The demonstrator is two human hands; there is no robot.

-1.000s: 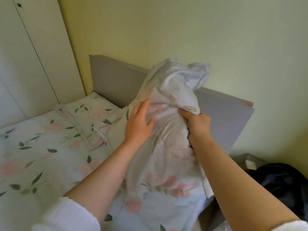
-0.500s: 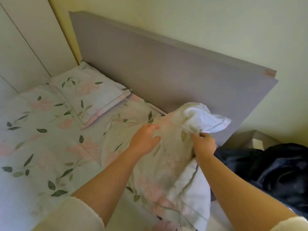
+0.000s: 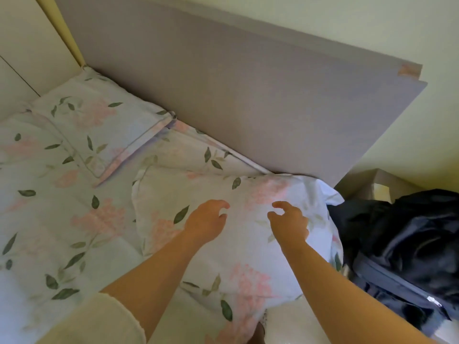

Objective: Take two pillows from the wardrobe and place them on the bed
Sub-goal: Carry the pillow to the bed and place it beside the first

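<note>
A floral pillow (image 3: 250, 256) lies flat on the bed (image 3: 37, 232) at its right side, close to the grey headboard (image 3: 223, 95). My left hand (image 3: 207, 220) and my right hand (image 3: 289, 223) hover just above it, fingers curled and apart, holding nothing. A second floral pillow (image 3: 96, 127) lies at the far left corner of the bed, against the headboard. The bed cover has the same pink flower and green leaf print as both pillows.
A dark bag or heap of dark clothing (image 3: 407, 249) sits right of the bed beside a small grey stand (image 3: 377, 184). White wardrobe panels (image 3: 22, 45) rise at the far left. A pale yellow wall stands behind the headboard.
The pillow went from held up in both hands down onto the bed, and both hands let go of it and now hover open above it.
</note>
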